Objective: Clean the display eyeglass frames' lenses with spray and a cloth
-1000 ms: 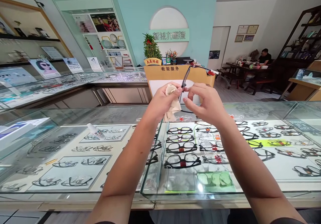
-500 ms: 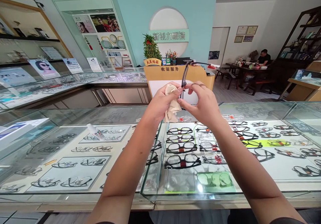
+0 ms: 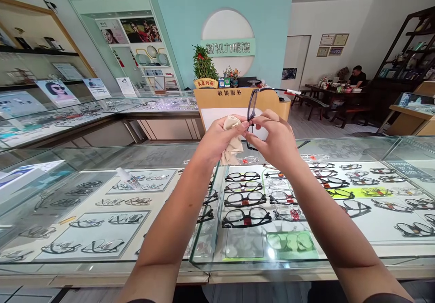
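Note:
A dark-framed pair of glasses (image 3: 252,103) is held up in front of me above the glass display counter (image 3: 217,266). My left hand (image 3: 220,139) is closed on a beige cleaning cloth (image 3: 232,145), with its fingertips pinching the frame through the cloth. My right hand (image 3: 276,139) pinches the frame from the other side. One temple arm with a red tag sticks out to the right. Both hands meet at the frame's middle.
Under the counter glass lie several rows of eyeglass frames (image 3: 246,199). A small spray bottle (image 3: 126,178) lies on the counter at the left. A wooden service desk (image 3: 238,99) with a plant stands behind. A person (image 3: 357,76) sits at a far table on the right.
The glasses turned slightly in my hands, so more of the lens rim now shows upright. My right fingers shifted closer along the frame. Both arms stayed nearly in place.

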`<state>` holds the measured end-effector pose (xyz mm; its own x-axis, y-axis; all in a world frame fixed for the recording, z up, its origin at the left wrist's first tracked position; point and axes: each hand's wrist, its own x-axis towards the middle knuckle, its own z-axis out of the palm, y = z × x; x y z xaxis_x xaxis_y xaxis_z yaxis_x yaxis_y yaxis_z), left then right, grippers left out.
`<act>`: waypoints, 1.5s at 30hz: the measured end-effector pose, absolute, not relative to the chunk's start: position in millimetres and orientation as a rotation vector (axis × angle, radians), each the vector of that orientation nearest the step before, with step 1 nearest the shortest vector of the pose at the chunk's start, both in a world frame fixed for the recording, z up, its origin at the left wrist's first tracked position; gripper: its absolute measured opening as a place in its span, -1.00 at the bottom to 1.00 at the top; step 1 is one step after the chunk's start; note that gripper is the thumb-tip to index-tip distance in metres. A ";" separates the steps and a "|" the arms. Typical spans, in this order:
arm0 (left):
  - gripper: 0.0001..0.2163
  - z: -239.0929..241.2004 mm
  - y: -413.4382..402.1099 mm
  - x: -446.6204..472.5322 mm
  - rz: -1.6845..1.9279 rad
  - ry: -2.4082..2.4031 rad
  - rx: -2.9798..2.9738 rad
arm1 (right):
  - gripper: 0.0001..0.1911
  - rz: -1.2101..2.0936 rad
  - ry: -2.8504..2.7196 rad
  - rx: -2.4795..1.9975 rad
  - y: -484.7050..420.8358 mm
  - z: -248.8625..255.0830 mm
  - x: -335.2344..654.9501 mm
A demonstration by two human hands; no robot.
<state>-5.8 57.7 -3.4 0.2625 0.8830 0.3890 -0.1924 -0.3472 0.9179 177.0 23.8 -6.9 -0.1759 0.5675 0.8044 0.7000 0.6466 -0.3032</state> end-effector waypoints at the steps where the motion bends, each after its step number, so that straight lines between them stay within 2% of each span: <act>1: -0.64 -3.2 57.8 -6.2 1.309 0.681 1.504 | -0.81 -0.151 -1.856 -0.992 24.5 -6.9 177.1; 10: -0.61 1.2 54.2 -5.3 1.300 0.710 1.410 | -0.75 -0.086 -1.876 -0.973 28.3 -4.5 180.7; 15: -0.63 -2.8 65.3 -9.3 1.294 0.760 1.365 | -0.81 -0.055 -2.051 -0.937 18.2 3.3 184.8; 18: -0.67 -7.9 75.1 -15.5 1.173 0.796 1.478 | -0.81 -0.096 -2.211 -0.890 8.3 8.3 186.5; 22: -0.84 -12.7 82.9 -24.7 0.916 0.768 1.702 | -0.82 -0.133 -2.348 -0.883 -4.8 12.8 184.8; 26: -0.93 -11.7 83.2 -28.5 0.823 0.754 1.784 | -0.86 -0.109 -2.455 -0.873 -11.1 11.7 181.4; 37: -0.91 -16.3 78.8 -35.6 0.406 0.707 1.695 | -0.91 -0.039 -2.598 -0.846 -19.3 7.1 171.9; 45: -0.88 -25.3 97.8 -47.8 0.192 0.702 1.774 | -0.87 0.058 -2.732 -0.832 -25.2 12.0 167.6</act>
<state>-47.8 97.8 -25.3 0.8068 0.5480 -0.2208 0.3601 -0.1598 0.9192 167.6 -25.2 12.0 -0.7935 0.5514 0.2575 0.5399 0.8331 -0.1203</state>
